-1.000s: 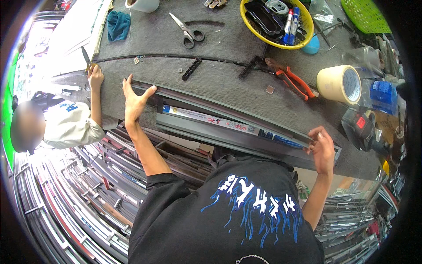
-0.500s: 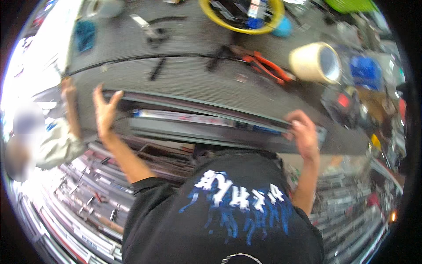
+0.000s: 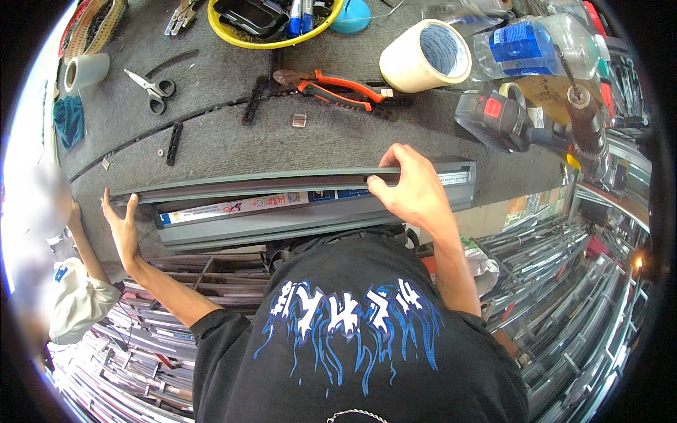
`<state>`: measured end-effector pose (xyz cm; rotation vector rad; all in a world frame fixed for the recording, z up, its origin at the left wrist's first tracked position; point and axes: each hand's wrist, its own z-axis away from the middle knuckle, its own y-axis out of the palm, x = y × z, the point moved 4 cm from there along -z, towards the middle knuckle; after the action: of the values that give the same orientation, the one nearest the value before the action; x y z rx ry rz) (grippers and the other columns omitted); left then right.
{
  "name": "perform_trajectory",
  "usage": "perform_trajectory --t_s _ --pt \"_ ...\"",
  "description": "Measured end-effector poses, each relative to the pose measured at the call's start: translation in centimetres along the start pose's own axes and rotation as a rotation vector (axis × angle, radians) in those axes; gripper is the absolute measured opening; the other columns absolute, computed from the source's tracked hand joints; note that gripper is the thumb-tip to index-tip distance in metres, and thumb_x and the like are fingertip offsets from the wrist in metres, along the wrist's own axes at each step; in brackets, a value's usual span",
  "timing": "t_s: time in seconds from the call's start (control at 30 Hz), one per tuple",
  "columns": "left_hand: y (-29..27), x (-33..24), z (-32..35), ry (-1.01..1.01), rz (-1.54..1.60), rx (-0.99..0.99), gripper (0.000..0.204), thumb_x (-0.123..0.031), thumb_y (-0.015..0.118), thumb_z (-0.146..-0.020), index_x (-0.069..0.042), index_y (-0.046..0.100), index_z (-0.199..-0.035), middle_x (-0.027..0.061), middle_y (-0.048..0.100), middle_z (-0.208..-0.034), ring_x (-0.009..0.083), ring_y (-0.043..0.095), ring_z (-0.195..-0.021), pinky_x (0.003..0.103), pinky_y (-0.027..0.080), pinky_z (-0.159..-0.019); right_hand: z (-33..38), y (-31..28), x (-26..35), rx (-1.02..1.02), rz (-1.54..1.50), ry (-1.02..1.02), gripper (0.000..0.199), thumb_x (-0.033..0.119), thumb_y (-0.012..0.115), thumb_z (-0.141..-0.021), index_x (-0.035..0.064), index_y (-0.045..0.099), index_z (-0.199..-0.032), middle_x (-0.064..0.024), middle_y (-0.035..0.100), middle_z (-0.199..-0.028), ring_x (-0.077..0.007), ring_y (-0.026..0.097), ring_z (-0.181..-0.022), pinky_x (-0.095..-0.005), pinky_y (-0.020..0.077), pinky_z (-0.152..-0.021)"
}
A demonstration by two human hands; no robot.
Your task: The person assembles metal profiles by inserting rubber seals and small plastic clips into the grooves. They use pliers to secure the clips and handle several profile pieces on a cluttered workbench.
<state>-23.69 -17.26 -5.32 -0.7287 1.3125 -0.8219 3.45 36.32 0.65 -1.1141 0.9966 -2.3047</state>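
A long, dark grey metal profile (image 3: 268, 185) spans the front of the bench between my hands. At its left end my left hand (image 3: 125, 238) has thumb and fingers apart, the thumb close against the end. Farther right, my right hand (image 3: 416, 194) pinches the same strip between thumb and fingers. Just nearer to me lies a second grey profile (image 3: 296, 224), wider, along the bench edge. A printed label strip (image 3: 236, 206) in white and blue shows in the gap between the two pieces.
Orange-handled pliers (image 3: 338, 90), scissors (image 3: 151, 90) and a yellow basket (image 3: 271, 44) lie beyond the strip. To the right are a large tape roll (image 3: 405, 60), a plastic bottle (image 3: 525, 46) and a cordless drill (image 3: 490, 116). A co-worker's sleeve (image 3: 81, 299) is at left.
The view has shifted, so the bench things sit differently in it. My right hand now holds the strip farther from the right end of the wider profile. My left hand stays spread at the left end.
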Motion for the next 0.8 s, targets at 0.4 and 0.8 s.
perform_trajectory --t_s 0.4,0.8 --pt "0.1 0.2 0.1 -0.004 0.018 -0.003 0.092 -0.045 0.079 -0.097 -0.007 0.037 -0.170 0.0244 0.025 -0.178 0.0373 0.016 -0.168 0.049 0.013 -0.135 -0.7 -0.5 -0.1 0.097 -0.001 0.103 0.054 0.042 0.085 -0.078 -0.0054 0.072 -0.100 -0.0266 0.076 -0.100 -0.0407 0.074 -0.100 -0.0468 0.0567 -0.091" --pt "0.1 -1.0 0.8 -0.025 0.018 -0.022 0.092 -0.046 0.078 -0.097 -0.008 0.035 -0.170 0.0277 0.021 -0.178 0.0385 0.014 -0.168 0.049 0.015 -0.135 -1.0 -0.6 0.5 0.084 0.040 0.094 0.053 0.042 0.090 -0.078 -0.0039 0.068 -0.092 -0.0259 0.074 -0.093 -0.0393 0.073 -0.090 -0.0466 0.0559 -0.087"
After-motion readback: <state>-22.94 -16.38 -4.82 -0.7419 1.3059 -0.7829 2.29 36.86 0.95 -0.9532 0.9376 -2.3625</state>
